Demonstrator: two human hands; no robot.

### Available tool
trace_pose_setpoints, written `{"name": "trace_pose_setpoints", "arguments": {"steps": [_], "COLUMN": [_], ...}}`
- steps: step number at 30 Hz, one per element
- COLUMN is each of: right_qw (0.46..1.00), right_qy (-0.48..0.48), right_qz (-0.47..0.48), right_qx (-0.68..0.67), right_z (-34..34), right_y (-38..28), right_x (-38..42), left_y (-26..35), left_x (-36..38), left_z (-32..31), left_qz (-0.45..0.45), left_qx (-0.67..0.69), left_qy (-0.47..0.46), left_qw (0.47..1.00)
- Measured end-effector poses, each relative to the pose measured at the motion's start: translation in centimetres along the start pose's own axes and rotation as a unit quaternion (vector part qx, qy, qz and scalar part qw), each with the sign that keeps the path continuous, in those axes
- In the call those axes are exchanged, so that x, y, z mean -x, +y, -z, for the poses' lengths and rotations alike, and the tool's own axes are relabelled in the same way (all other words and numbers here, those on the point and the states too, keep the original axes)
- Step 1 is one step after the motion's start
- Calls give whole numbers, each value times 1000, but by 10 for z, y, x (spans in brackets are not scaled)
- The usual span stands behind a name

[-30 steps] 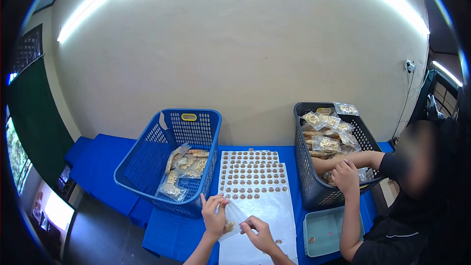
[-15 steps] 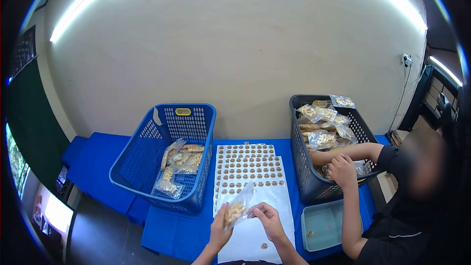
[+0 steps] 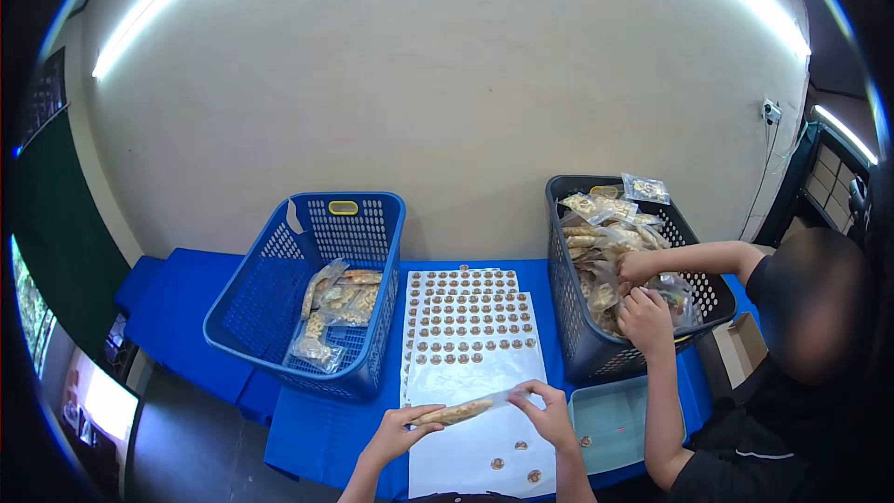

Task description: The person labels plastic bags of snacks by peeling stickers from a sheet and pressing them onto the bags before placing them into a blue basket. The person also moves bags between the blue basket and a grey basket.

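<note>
A clear plastic bag of pale snack pieces (image 3: 456, 412) is stretched lengthwise between my hands, seen nearly edge-on. My left hand (image 3: 402, 435) grips its filled end with thumb and fingers. At the other end, my right hand (image 3: 551, 417) pinches the thin, empty plastic. Beneath the bag lie white sheets of round brown stickers (image 3: 470, 319). Full rows of stickers cover the upper part, and the lower part is mostly bare white backing. Three single stickers (image 3: 534, 476) show on the backing near my right wrist.
On the left stands a blue basket (image 3: 216, 326) with several filled bags (image 3: 349, 303). A dark basket (image 3: 570, 340) heaped with bags stands right, where a co-worker's hands (image 3: 645, 317) reach in. A pale green tray (image 3: 619, 410) sits before it on the blue cloth (image 3: 321, 438).
The bag has turned from upright and slanted to nearly level, and my hands have spread apart. Two more stickers show on the lower backing. The co-worker's far arm has shifted up in the dark basket.
</note>
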State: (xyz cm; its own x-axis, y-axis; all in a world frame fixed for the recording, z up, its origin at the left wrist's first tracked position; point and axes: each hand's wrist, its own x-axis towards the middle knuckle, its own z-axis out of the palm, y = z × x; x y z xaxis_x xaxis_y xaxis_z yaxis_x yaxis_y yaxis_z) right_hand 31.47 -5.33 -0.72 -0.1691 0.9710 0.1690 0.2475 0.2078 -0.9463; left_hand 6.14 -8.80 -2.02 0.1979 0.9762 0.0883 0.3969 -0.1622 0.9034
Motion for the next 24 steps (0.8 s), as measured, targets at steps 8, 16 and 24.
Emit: {"name": "trace_pose_setpoints", "arguments": {"steps": [8, 16, 24], "right_qw": [964, 934, 932], "right_qy": [130, -2, -147], "right_qz": [-36, -113, -147], "right_qx": [-228, -339, -297], "right_z": [-11, -66, -91], "right_y": [14, 21, 5], "right_x": [16, 38, 31], "left_y": [-13, 9, -20], "left_x": [9, 21, 41], "left_z": [-18, -51, -26], "left_qz": [73, 106, 108], "left_qx": [232, 293, 259], "left_qy": [17, 96, 127], "left_qw": [970, 945, 951]}}
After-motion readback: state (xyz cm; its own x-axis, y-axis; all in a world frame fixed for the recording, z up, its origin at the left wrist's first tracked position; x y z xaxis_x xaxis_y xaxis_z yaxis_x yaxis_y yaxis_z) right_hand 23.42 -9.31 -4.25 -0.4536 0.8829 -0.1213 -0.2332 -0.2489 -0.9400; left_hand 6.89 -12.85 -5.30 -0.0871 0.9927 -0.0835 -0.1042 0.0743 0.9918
